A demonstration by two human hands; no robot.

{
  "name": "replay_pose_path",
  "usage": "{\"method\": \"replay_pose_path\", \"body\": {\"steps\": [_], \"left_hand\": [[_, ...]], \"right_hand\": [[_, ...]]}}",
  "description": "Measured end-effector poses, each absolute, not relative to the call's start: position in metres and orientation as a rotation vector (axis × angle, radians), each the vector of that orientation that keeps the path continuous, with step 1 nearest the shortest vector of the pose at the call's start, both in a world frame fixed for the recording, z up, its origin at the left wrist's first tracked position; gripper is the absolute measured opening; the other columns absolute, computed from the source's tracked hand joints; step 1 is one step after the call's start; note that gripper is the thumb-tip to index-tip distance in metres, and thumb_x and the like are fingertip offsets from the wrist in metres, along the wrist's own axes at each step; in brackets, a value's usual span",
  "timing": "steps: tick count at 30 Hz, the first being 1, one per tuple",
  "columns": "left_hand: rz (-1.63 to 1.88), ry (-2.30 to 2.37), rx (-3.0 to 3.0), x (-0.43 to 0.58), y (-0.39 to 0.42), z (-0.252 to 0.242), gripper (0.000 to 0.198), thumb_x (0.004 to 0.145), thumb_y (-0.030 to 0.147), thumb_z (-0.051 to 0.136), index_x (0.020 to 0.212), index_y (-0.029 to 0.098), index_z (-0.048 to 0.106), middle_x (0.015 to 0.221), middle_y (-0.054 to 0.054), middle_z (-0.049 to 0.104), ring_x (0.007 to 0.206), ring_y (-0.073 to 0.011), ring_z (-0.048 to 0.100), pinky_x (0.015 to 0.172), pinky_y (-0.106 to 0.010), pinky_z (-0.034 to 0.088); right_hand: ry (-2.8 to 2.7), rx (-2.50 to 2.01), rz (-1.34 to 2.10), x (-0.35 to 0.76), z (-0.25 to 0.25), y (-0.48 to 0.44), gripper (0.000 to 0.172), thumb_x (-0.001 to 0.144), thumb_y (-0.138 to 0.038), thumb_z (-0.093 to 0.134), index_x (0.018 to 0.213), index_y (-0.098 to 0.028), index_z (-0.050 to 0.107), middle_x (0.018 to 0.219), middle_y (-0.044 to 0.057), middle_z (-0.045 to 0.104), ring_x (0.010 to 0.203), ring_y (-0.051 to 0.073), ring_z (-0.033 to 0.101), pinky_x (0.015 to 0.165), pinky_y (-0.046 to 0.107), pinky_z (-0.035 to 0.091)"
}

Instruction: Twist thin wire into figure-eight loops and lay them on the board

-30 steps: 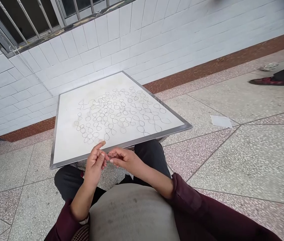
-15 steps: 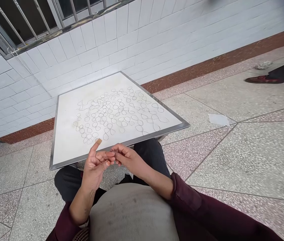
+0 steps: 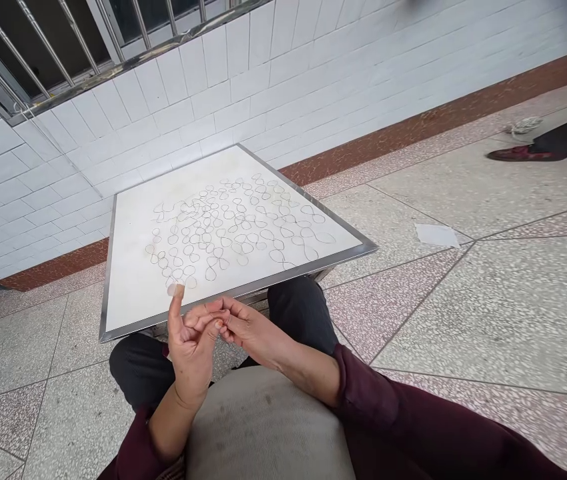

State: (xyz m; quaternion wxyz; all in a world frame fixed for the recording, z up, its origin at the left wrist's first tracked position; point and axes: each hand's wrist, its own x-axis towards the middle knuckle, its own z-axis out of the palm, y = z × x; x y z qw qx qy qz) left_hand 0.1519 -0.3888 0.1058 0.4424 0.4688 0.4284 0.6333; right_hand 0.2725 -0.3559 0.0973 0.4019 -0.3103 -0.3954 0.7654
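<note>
The white tiled wall [image 3: 308, 87] fills the top of the frame, and we see the speckled floor [image 3: 488, 320] across the right. Left of centre lies the white board [image 3: 136, 287], its metal-edged near side sloping up toward the right of the frame. In the lower centre, the two forearms come together at the near edge of the board.

The left hand [image 3: 193, 347] has its index finger raised toward the board, with the thumb and the other fingers bent in to the right hand [image 3: 261, 337], whose fingers are curled and overlap them. Compared with half a second ago, the left index finger stands straighter and farther left, and the hands press closer together. We take this as close fingertip work carrying on; whatever may be pinched there is hidden, so we cannot tell if either hand grips anything.

The thin dark loops [image 3: 233, 217] spread over the middle of the board, many shaped like a figure eight; we cannot tell whether they are loose or drawn. They share no single direction. Several near the board's right side have their long axis slanting from upper left to lower right, while some nearer the raised finger run more up and down the frame.
</note>
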Motion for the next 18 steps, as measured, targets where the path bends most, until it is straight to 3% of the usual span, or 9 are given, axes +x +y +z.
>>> {"method": "replay_pose_path", "body": {"steps": [6,10,14,18], "left_hand": [[1.584,1.15,1.211,0.144,-0.387,0.109,0.076,0.089,0.026,0.068,0.151,0.032,0.025,0.112,-0.009,0.072,0.092,-0.0189,0.074,0.075,-0.03,0.061],[1.547,1.195,1.33,0.142,-0.386,0.106,0.075,0.09,0.022,0.065,0.152,0.031,0.024,0.11,-0.008,0.071,0.097,-0.0197,0.072,0.085,-0.037,0.06],[1.539,1.275,1.703,0.141,-0.383,0.103,0.075,0.091,0.019,0.063,0.152,0.03,0.021,0.113,-0.01,0.071,0.102,-0.0225,0.071,0.093,-0.047,0.056],[1.49,1.303,2.015,0.135,-0.379,0.099,0.077,0.092,0.014,0.06,0.153,0.032,0.017,0.124,-0.013,0.068,0.103,-0.0237,0.071,0.097,-0.052,0.053]], "right_hand": [[-1.498,-0.605,1.738,0.281,0.098,-0.357,0.03,0.096,-0.051,0.051,0.096,-0.021,0.057,0.094,0.002,0.058,0.089,0.016,0.053,0.085,0.033,0.045],[-1.668,-0.778,1.544,0.283,0.095,-0.357,0.026,0.094,-0.043,0.056,0.108,-0.022,0.06,0.1,0.006,0.062,0.088,0.018,0.055,0.082,0.035,0.047],[-1.633,-0.837,1.447,0.28,0.092,-0.357,0.02,0.093,-0.042,0.057,0.096,-0.023,0.062,0.091,0.004,0.063,0.087,0.019,0.056,0.084,0.036,0.046],[-1.505,-0.741,1.553,0.277,0.092,-0.358,0.027,0.092,-0.048,0.056,0.087,-0.022,0.057,0.083,0.001,0.058,0.077,0.016,0.054,0.076,0.031,0.047]]}}
